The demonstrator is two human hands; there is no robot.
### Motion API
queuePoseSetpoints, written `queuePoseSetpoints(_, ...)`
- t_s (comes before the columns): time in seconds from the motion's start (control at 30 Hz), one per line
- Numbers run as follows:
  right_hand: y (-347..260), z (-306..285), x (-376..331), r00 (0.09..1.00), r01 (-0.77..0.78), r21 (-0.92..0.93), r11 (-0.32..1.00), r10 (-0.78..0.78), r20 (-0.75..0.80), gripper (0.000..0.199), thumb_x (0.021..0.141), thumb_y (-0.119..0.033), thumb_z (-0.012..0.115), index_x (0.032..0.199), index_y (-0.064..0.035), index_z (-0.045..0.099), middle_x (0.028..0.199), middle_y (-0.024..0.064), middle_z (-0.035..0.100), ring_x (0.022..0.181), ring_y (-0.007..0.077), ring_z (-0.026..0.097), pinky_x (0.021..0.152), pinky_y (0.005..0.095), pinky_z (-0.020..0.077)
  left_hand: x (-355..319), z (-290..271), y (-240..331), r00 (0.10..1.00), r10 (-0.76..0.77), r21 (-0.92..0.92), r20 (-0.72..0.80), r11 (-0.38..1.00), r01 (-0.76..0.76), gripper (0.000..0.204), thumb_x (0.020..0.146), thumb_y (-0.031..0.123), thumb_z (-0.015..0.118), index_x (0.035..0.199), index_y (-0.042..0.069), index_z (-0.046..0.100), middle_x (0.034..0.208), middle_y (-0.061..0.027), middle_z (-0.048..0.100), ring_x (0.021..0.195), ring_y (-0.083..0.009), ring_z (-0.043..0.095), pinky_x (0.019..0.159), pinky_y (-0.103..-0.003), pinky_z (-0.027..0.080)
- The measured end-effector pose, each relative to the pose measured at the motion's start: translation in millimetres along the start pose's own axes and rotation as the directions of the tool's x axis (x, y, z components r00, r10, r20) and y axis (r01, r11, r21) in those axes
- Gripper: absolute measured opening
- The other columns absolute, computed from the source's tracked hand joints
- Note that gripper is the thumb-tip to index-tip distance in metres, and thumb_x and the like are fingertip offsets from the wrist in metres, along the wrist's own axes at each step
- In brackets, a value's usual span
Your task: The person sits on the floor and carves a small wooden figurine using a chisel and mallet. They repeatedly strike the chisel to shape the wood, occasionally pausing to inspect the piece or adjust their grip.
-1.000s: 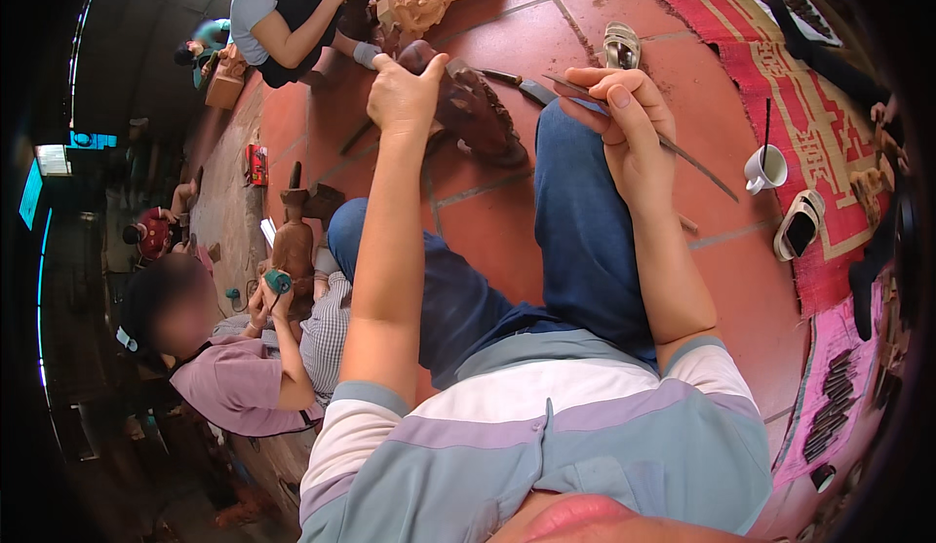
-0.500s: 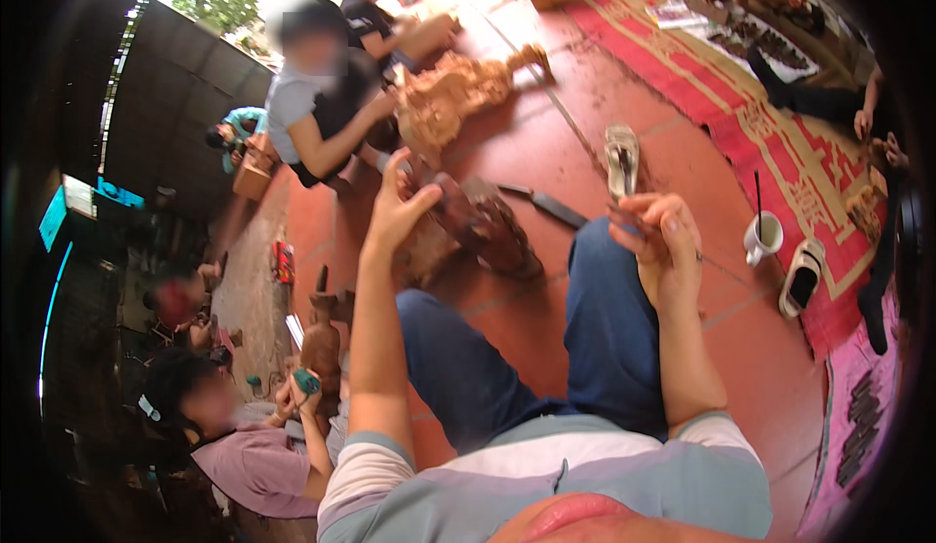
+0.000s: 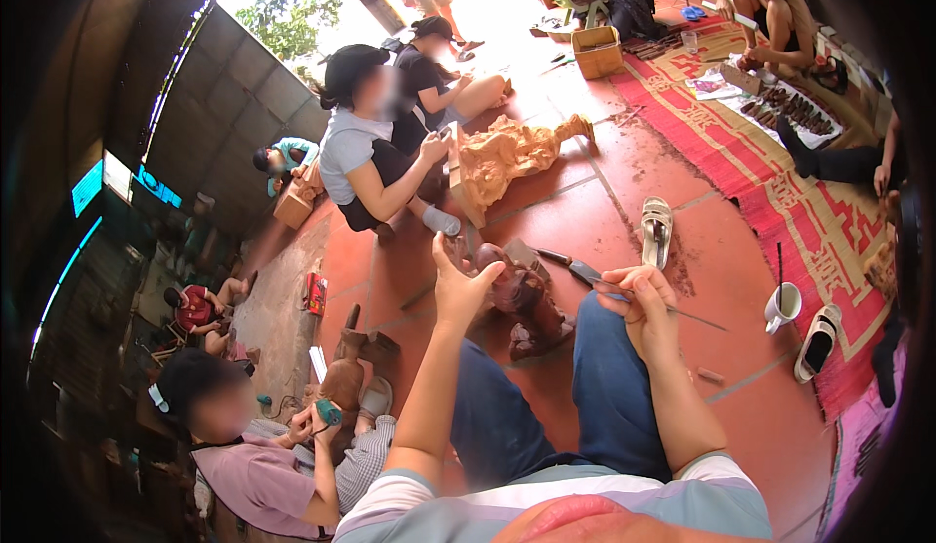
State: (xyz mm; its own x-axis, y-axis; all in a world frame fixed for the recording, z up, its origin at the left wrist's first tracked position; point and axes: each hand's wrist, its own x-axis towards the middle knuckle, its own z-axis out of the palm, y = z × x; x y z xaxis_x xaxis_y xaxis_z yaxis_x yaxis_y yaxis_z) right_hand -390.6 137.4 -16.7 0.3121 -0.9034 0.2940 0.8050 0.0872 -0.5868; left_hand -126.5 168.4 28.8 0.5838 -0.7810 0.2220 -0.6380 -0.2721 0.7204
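Observation:
A dark reddish-brown wood carving (image 3: 515,288) stands on the tiled floor in front of my knees. My left hand (image 3: 458,285) is beside its left side, thumb and fingers spread, with nothing gripped. Over my right knee, my right hand (image 3: 645,301) pinches a slim tool (image 3: 694,317) between thumb and fingers. A thin dark shaft sticks out to the right of that hand; the tool's exact kind is unclear. Just beyond the knee lies a long dark knife-like tool (image 3: 564,261) on the tiles, its near end partly behind my right hand.
A person at the far left works on a large orange-brown carving (image 3: 507,158). Near left, another holds a green power tool (image 3: 329,411) at a brown figure (image 3: 343,382). To the right are sandals (image 3: 656,231), a white mug (image 3: 782,304) and a red patterned mat (image 3: 770,182).
The view has turned, so the surroundings and the carving appear farther right and lower. My left hand stays spread near the carving; my right hand keeps its pinch, and the thin shaft now shows.

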Motion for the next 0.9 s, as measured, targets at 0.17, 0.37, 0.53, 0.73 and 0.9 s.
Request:
queuePoseSetpoints(0.17, 19.0, 14.0, 6.0, 0.997, -0.054, -0.004, 0.999, 0.054, 0.063, 0.019, 0.097, -0.018, 0.044, 0.093, -0.0016, 0.053, 0.106, 0.0179, 0.059, 0.094, 0.0241, 0.064, 0.077, 0.0326, 0.057, 4.6, -17.4, -48.3, 0.993, -0.045, -0.512, 0.108, 0.854, 0.094, 0.083, 0.085, 0.033, 0.065, 0.145, 0.015, 0.01, 0.101, -0.0078, 0.054, 0.088, -0.0178, 0.057, 0.072, -0.033, 0.048)
queuePoseSetpoints(0.37, 20.0, 14.7, 11.4, 0.997, -0.048, -0.127, 0.991, 0.04, -0.065, 0.012, 0.093, -0.013, 0.052, 0.098, -0.0021, 0.053, 0.1, 0.0115, 0.059, 0.092, 0.0197, 0.063, 0.078, 0.0299, 0.0555, 25.2, -28.6, -70.6, 0.982, -0.111, -0.662, 0.152, 0.726, 0.185, 0.066, 0.092, 0.054, 0.041, 0.143, 0.016, 0.024, 0.131, -0.0172, 0.043, 0.111, -0.0284, 0.048, 0.091, -0.043, 0.042)
queuePoseSetpoints(0.53, 10.8, 15.8, 20.8, 0.993, -0.051, -0.32, 0.946, 0.015, -0.114, 0.01, 0.085, 0.0, 0.06, 0.094, -0.0022, 0.058, 0.093, 0.0076, 0.061, 0.089, 0.0155, 0.062, 0.08, 0.0272, 0.0539, 16.8, -51.3, -77.8, 0.99, -0.12, -0.78, 0.074, 0.611, 0.133, 0.062, 0.095, 0.051, 0.033, 0.138, 0.007, 0.032, 0.131, -0.0186, 0.044, 0.112, -0.0292, 0.049, 0.096, -0.042, 0.041)
queuePoseSetpoints(0.73, 26.6, 49.0, 57.2, 0.989, -0.133, -0.391, 0.911, 0.15, 0.013, 0.014, 0.09, -0.014, 0.057, 0.096, -0.0025, 0.055, 0.095, 0.0082, 0.06, 0.087, 0.0173, 0.063, 0.076, 0.0304, 0.0561, 11.0, -13.7, -77.5, 0.975, -0.049, -0.807, 0.215, 0.553, 0.206, 0.064, 0.095, 0.054, 0.031, 0.135, 0.005, 0.038, 0.128, -0.0154, 0.048, 0.117, -0.0269, 0.046, 0.094, -0.039, 0.04)
queuePoseSetpoints(0.9, 70.6, 64.2, 95.6, 0.959, -0.186, -0.557, 0.809, 0.272, 0.075, 0.021, 0.093, -0.026, 0.055, 0.099, -0.0064, 0.051, 0.09, 0.005, 0.058, 0.082, 0.0155, 0.063, 0.071, 0.0318, 0.0564, 6.7, 13.1, -90.7, 0.954, 0.074, -0.807, 0.292, 0.555, 0.204, 0.048, 0.097, 0.041, 0.04, 0.126, 0.004, 0.048, 0.114, -0.0084, 0.057, 0.099, -0.0171, 0.057, 0.086, -0.032, 0.046)
